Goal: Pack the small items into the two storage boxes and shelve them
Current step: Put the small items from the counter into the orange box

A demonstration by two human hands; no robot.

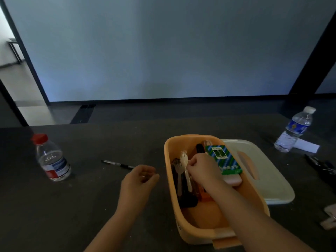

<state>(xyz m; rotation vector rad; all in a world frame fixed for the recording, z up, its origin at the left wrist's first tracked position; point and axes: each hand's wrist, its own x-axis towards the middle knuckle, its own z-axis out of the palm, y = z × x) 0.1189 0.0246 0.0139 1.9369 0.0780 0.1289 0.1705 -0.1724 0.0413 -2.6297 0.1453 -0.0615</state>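
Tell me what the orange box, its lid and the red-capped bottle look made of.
Orange box: moulded plastic by the look, smooth matte walls, rounded corners.
Lid: pale, slightly translucent plastic; the orange handle shows through.
Bottle: thin clear plastic, ribbed and see-through, with a glossy label and red cap.

Open orange box (183, 231), cutlery inside
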